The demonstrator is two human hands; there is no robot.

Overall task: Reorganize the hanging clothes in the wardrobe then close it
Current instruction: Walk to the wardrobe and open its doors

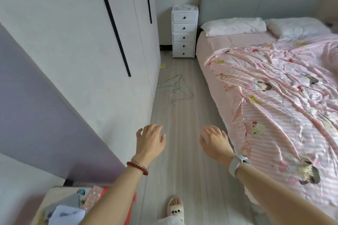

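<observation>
A white wardrobe (76, 38) fills the left side, its doors flat and closed, with long black strip handles (113, 23). No hanging clothes show. My left hand (150, 140) is stretched out over the floor near the wardrobe's lower corner, fingers spread and relaxed, holding nothing; a red bead bracelet sits on its wrist. My right hand (215, 142) reaches forward beside it, fingers loosely bent, holding nothing, with a white watch on the wrist. Several thin wire hangers (173, 87) lie in a tangle on the floor by the wardrobe's base.
A bed with a pink striped cartoon sheet (274, 97) runs along the right. A white chest of drawers (184, 33) stands at the aisle's far end. A low table with papers and a pill pack (73, 204) sits bottom left. My slippered foot (174, 206) is on the wood floor.
</observation>
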